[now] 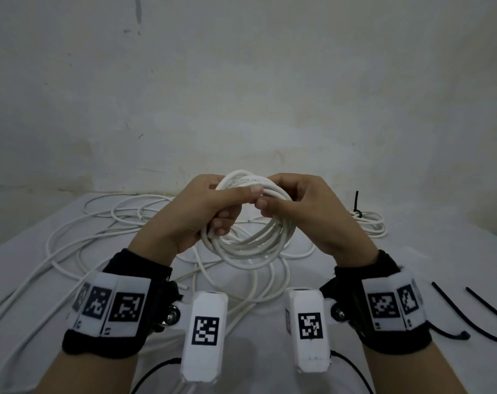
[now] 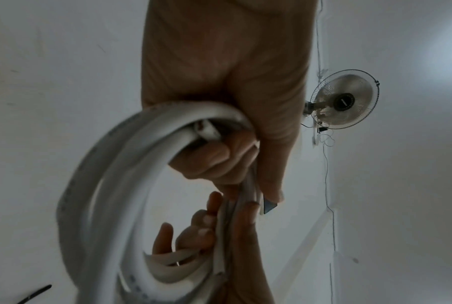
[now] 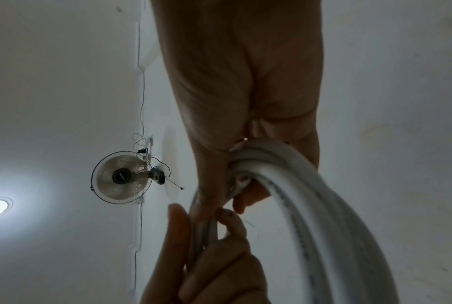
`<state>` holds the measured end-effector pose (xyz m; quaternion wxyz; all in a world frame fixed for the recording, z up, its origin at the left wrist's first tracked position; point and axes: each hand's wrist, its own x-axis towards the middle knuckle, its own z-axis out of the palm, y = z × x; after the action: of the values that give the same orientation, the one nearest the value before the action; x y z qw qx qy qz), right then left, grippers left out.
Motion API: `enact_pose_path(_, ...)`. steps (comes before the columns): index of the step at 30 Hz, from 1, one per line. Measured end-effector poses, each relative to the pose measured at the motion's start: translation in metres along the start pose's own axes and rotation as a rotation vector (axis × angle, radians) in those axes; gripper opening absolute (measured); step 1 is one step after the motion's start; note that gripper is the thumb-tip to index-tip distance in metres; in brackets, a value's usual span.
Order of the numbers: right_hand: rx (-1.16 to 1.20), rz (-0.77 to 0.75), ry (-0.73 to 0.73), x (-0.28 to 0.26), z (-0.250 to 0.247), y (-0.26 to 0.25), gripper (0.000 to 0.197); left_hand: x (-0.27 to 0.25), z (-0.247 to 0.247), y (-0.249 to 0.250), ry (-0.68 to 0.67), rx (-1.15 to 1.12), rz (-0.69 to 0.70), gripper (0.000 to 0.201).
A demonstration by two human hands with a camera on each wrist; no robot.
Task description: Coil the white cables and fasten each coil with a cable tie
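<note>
White cable coil (image 1: 248, 237) is held up in the air above the table (image 1: 412, 265), between both hands; it has several loops and hangs roughly upright, facing the person. Left hand (image 1: 196, 214) grips the upper left part of the coil, its fingers curled through the loops and its thumb lying across the top strands; right hand (image 1: 304, 211) grips the upper right part, its thumb pressed on the strands just beside the left thumb, its fingers curled behind them. In the left wrist view the coil (image 2: 110, 205) passes through the closed left hand (image 2: 227, 102), and a cut end of the cable shows by the fingers; in the right wrist view the coil (image 3: 310, 205) runs under the right hand (image 3: 245, 102) in the same manner, with one cable end visible near the palm.

Loose white cables (image 1: 99, 240) lie spread on the table, on the left and below the coil; a finished coil (image 1: 369, 224) rests at the far right, bound with a black cable tie (image 1: 356, 206) whose tail stands up. Two more black cable ties (image 1: 463, 314) lie on the table near the right wrist. A wall fan (image 2: 345, 98) shows in both wrist views.
</note>
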<state>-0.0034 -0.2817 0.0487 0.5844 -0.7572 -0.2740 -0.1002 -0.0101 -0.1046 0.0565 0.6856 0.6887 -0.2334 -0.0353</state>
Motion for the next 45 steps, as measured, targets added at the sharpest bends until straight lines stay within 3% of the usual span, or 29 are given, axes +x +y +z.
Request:
enact_pose_path(3,0.001,-0.006,0.04,0.001,0.001,-0.001,0.022,0.002,0.001,0.0,0.13,0.068,0.125,0.043)
enact_pose_path(5,0.007,-0.009,0.055,-0.001,0.002,-0.003,0.031,0.0,0.001,0.003,0.177,0.138,0.238,0.051)
enact_pose_path(10,-0.081,-0.061,0.059,-0.002,-0.001,-0.007,0.05,-0.002,0.008,0.005,0.239,0.347,0.375,0.008)
enact_pose_path(19,-0.221,-0.129,0.091,-0.002,0.004,-0.01,0.048,-0.003,0.003,0.003,0.165,0.405,0.317,0.018)
enact_pose_path(23,-0.236,-0.117,0.114,-0.002,0.009,-0.013,0.018,0.003,0.001,-0.001,0.191,0.306,0.309,0.026)
enact_pose_path(26,-0.263,-0.091,0.072,-0.001,0.008,-0.013,0.013,0.006,-0.001,-0.006,0.253,0.253,0.319,0.023)
enact_pose_path(28,-0.281,-0.087,0.003,-0.003,0.003,-0.013,0.024,0.008,-0.002,-0.007,0.292,0.246,0.333,0.023)
enact_pose_path(31,-0.245,-0.097,-0.095,-0.006,-0.002,-0.015,0.057,0.009,-0.004,-0.007,0.336,0.256,0.328,0.021)
enact_pose_path(33,-0.202,-0.094,-0.128,-0.006,-0.005,-0.014,0.066,0.009,-0.005,-0.007,0.34,0.288,0.329,0.021)
enact_pose_path(42,0.124,-0.224,0.026,-0.002,0.007,-0.005,0.049,0.004,-0.002,0.0,0.273,0.16,0.304,0.032)
enact_pose_path(45,0.174,-0.232,0.078,0.0,0.013,0.0,0.045,0.007,-0.004,-0.003,0.325,0.078,0.304,0.032)
